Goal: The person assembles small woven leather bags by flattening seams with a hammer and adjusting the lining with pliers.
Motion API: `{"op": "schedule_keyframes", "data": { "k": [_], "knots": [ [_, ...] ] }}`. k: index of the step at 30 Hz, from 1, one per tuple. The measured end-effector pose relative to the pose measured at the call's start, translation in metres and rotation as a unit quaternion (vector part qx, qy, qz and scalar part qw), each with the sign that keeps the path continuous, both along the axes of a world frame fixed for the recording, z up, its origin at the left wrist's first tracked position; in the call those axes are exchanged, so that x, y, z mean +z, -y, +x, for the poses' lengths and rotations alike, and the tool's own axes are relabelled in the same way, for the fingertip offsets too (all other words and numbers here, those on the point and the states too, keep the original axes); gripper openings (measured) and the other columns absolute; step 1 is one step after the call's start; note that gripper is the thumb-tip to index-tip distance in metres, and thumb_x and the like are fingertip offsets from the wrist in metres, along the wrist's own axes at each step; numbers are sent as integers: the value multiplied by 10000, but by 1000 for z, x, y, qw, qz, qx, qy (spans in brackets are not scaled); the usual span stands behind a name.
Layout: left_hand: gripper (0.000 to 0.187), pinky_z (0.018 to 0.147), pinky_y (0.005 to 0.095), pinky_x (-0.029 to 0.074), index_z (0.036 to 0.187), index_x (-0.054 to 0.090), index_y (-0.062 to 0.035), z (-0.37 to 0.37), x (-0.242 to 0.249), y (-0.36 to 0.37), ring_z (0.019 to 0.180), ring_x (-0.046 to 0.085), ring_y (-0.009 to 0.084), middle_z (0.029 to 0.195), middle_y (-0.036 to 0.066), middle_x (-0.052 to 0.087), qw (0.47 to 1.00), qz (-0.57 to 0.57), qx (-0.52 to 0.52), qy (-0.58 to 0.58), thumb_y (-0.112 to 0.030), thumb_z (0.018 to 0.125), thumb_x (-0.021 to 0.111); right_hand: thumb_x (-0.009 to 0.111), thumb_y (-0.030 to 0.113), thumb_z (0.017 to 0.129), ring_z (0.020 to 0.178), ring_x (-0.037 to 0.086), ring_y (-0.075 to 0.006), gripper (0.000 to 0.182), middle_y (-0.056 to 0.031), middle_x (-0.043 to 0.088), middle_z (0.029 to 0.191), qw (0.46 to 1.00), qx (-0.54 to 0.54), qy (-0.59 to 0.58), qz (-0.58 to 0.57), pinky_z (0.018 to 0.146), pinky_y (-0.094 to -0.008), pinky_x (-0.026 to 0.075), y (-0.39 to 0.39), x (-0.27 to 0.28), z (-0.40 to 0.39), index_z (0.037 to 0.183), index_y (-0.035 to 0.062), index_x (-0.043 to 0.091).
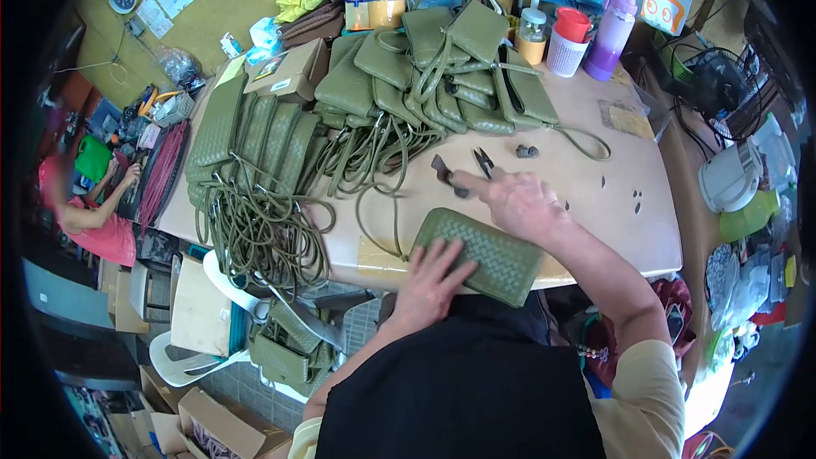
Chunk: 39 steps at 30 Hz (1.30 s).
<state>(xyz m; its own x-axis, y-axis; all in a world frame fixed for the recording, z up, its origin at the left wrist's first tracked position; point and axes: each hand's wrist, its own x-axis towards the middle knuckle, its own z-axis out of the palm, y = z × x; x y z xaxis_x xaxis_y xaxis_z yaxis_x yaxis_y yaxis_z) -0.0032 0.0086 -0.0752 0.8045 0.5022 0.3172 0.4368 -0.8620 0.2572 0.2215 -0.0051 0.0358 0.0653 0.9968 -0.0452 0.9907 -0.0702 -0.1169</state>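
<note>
Single view, head-worn camera, wide fisheye lens, dark vignette at corners. Looks forward and steeply down from above wearer's chest onto table (612, 204). Near edge of table close below lens; far edge, cluttered, toward top of frame. Floor visible past left and right edges.

Left hand (433, 279) flat, fingers spread, right hand (517, 202) reaching forward, forefinger extended

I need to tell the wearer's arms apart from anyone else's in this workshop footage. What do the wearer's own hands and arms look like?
Both the left hand and the right hand are bare, with no gloves. No rings or watch can be made out. The forearms are uncovered; a short cream sleeve shows at the right upper arm, over a black front garment.
</note>
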Motion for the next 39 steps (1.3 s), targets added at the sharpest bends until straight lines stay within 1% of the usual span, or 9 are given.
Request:
{"op": "schedule_keyframes", "data": {
  "k": [4,7,14,17,19,27,32,36,39],
  "knots": [
    [517,1082,630,202,1363,507,-316,14,-3,11,1369,342,303,1476,42,391,996,-4,-83,-30,-319,862,634,570,142,887,773,671,-378,569,-168,645,919,978,39,-157,130,680,-462,557,16,-21,1,1413,294,416],
    [531,1080,625,208,1369,498,-329,19,1,7,1362,347,304,1471,40,392,996,-5,-71,-50,-348,856,635,526,146,902,802,673,-397,535,-189,639,938,997,-19,-66,-27,693,-494,550,25,-11,10,1405,292,418],
    [662,1066,674,188,1422,414,-354,21,9,12,1366,328,353,1495,72,343,991,-32,-77,-109,-423,815,669,596,202,891,678,657,-340,519,-157,628,830,990,18,-72,120,630,-435,552,50,-33,9,1390,270,466],
    [721,1060,701,180,1451,357,-368,31,25,22,1375,299,390,1515,102,301,982,-34,-71,-172,-467,806,663,545,181,916,772,668,-402,525,-200,635,932,997,-38,-20,-61,684,-469,559,51,10,6,1415,282,416],
    [745,1056,711,179,1462,330,-375,35,27,24,1381,282,407,1522,115,282,976,-25,-74,-202,-490,803,657,542,184,923,764,671,-390,524,-189,638,943,992,-43,-100,69,670,-453,564,56,-1,10,1420,282,409],
    [650,1060,692,205,1444,381,-211,43,0,27,1390,295,346,1493,106,337,988,-27,-118,-99,-369,863,627,561,165,899,702,671,-357,529,-166,634,890,990,-44,-83,100,627,-455,560,96,-17,32,1404,268,441],
    [576,1049,704,207,1423,413,-226,62,6,31,1374,312,357,1477,102,355,988,-20,-74,-132,-304,885,604,565,143,890,705,663,-336,488,-162,634,806,997,-63,-44,15,644,-445,551,130,6,35,1366,237,507],
    [566,1040,709,218,1416,424,-224,58,4,31,1356,332,363,1462,104,371,990,-18,-82,-115,-299,885,606,559,151,896,729,660,-363,486,-185,632,769,961,-143,-139,192,679,-445,544,145,-27,35,1372,231,502],
    [565,1038,711,223,1420,419,-227,60,6,29,1350,337,366,1462,106,370,989,-13,-85,-117,-310,891,600,570,119,882,735,653,-376,500,-198,641,814,979,-154,-95,88,711,-473,532,158,-9,44,1366,225,506]
  ]
}}
